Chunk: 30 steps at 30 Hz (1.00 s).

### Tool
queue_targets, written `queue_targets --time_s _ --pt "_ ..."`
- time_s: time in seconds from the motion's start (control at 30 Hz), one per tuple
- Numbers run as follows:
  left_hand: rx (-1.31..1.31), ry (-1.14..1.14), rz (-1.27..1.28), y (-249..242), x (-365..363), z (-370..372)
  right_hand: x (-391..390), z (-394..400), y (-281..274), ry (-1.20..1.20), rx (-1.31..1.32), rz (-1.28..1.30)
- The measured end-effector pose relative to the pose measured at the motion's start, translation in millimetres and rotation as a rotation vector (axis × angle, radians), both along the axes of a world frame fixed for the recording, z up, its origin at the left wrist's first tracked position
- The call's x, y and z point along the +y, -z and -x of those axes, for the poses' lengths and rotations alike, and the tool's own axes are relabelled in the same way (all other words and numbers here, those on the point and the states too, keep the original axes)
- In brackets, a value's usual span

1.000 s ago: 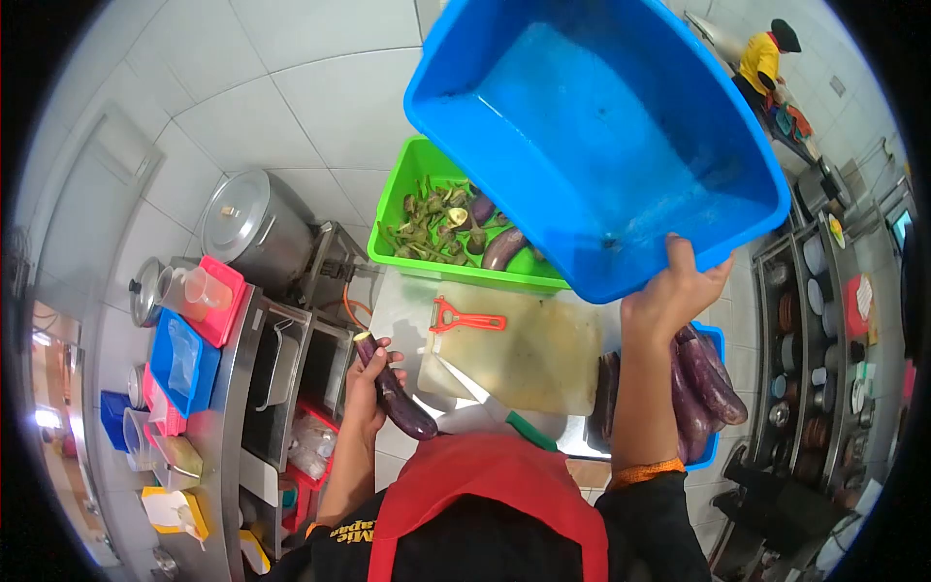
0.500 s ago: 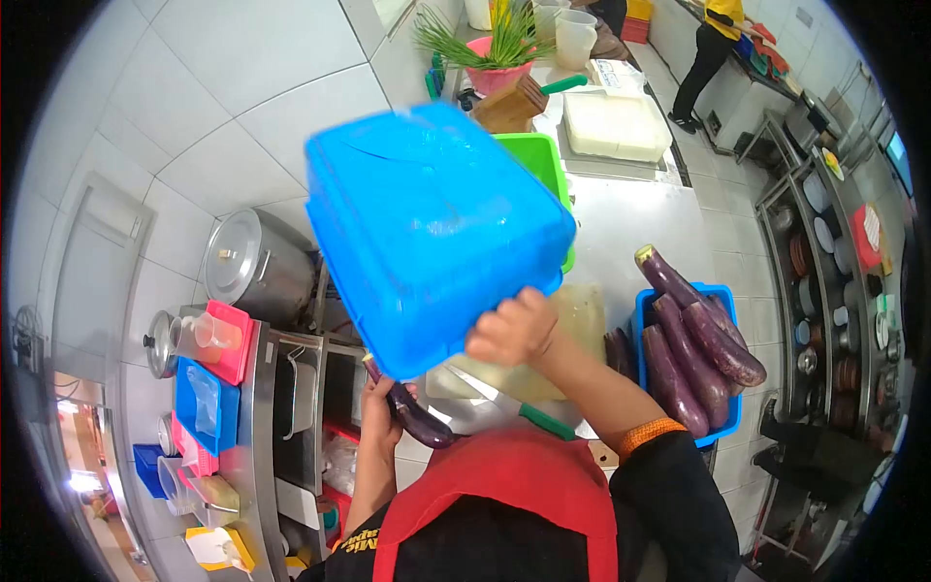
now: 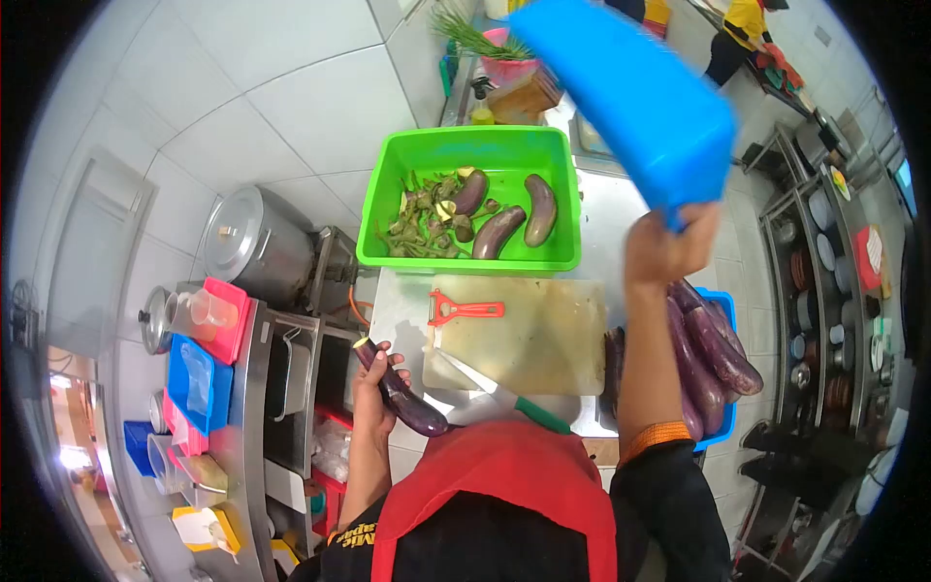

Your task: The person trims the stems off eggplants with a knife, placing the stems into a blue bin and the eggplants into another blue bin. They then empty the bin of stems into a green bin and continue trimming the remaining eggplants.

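My left hand (image 3: pixel 373 383) is closed around a purple eggplant (image 3: pixel 412 405) whose stem end is cut off. With my right hand (image 3: pixel 669 242) I grip the rim of an upside-down blue plastic basin (image 3: pixel 645 107), raised to the right and blurred by motion. A green basin (image 3: pixel 373 228) holds several short eggplants and a heap of cut stem caps. On the cutting board (image 3: pixel 553 335) lies a red peeler (image 3: pixel 465 309). A knife (image 3: pixel 504 390) with a green handle rests along the board's near edge. Large eggplants (image 3: pixel 713 339) fill a blue crate (image 3: pixel 734 427) at right.
At left a steel shelf unit (image 3: pixel 254 407) carries colourful trays and plastic jugs, with a large lidded pot (image 3: pixel 250 242) behind it. Green stalks in a pink basin (image 3: pixel 509 63) and a wooden block (image 3: pixel 524 97) stand at the back. Another person (image 3: pixel 734 39) stands far right.
The blue basin has swung up and to the right in my right hand, uncovering the green basin, the cutting board and the peeler. My left hand still holds the eggplant near the same spot.
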State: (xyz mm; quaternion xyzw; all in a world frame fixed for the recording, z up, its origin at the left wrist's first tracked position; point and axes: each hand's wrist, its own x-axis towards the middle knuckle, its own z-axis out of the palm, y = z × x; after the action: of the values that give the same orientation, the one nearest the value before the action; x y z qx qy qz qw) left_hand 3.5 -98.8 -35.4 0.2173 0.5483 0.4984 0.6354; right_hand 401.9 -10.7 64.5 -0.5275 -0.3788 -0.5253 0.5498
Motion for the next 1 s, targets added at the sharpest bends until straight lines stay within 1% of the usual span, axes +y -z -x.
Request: queue_targets --time_s 0.03,0.07,0.13,0.17,0.23,0.27,0.33,0.37,0.43,0.47,0.53,0.63,0.67,0.73,0.77,0.8,0.83,0.87,0.9,0.93,1.0 --pt "-0.013 0.001 -0.001 1.6 -3.3 2.3 -10.6 -4.7 -18.6 -0.186 0.451 0.17" --pt "-0.026 0.006 -0.001 3.4 -6.1 4.4 -4.2 -23.6 -24.6 -0.1 0.555 0.214" --pt "-0.025 0.003 0.005 8.9 -10.0 10.0 4.0 -57.5 -34.3 0.065 0.847 0.406" --pt "-0.023 0.009 0.002 10.4 -10.8 11.3 7.5 -77.3 -30.0 0.061 0.843 0.409" --pt "-0.018 -0.002 0.01 7.3 -11.3 10.2 16.8 -115.4 -8.4 0.104 1.049 0.445" --pt "-0.011 -0.004 0.02 6.1 -11.1 9.6 19.6 -129.2 5.2 0.095 1.044 0.448" --pt "-0.01 -0.004 0.016 5.2 -10.2 7.8 25.4 -152.7 32.4 0.017 1.303 0.447" --pt "-0.005 0.007 0.007 4.5 -6.9 6.4 28.1 -166.1 41.0 0.008 1.299 0.449" --pt "-0.015 -0.007 -0.004 2.5 -5.1 2.9 30.2 -181.3 56.0 -0.161 1.445 0.651" --pt "-0.014 -0.005 -0.001 1.4 -3.9 1.7 33.3 -175.9 59.5 -0.16 1.449 0.666" --pt "0.004 0.007 -0.002 0.3 -2.4 -0.4 37.2 -155.7 61.4 0.141 1.45 0.648" --pt "0.035 0.027 0.013 3.8 0.3 0.3 26.0 -118.3 53.7 0.188 1.385 0.738" --pt "0.07 0.032 0.013 6.4 2.2 0.8 14.7 -91.1 41.0 0.173 1.308 0.772" --pt "0.089 0.031 0.012 2.7 7.7 -1.2 -9.3 -41.5 46.9 0.134 0.781 0.768" --pt "0.103 0.03 0.016 1.1 8.5 -1.7 -19.4 -11.0 47.5 -0.046 0.577 0.697" --pt "0.099 0.025 0.003 0.8 11.3 -2.6 -30.9 14.0 57.6 -0.273 0.389 0.744" --pt "0.105 0.031 0.002 -0.3 14.6 -5.0 -51.5 52.5 64.8 -0.595 0.487 0.827" --pt "0.081 -0.016 0.004 -1.6 17.6 -7.3 -77.2 82.0 82.9 -0.703 0.608 1.243" --pt "0.057 -0.065 0.005 -2.9 20.8 -9.1 -98.0 105.4 55.6 -0.74 0.588 1.737" --pt "0.039 -0.089 -0.015 -3.9 23.6 -10.1 -115.9 113.1 88.0 -0.969 0.674 1.99" --pt "0.051 -0.095 -0.043 -10.3 26.1 -11.3 -157.2 128.8 143.0 -0.678 0.229 2.069"
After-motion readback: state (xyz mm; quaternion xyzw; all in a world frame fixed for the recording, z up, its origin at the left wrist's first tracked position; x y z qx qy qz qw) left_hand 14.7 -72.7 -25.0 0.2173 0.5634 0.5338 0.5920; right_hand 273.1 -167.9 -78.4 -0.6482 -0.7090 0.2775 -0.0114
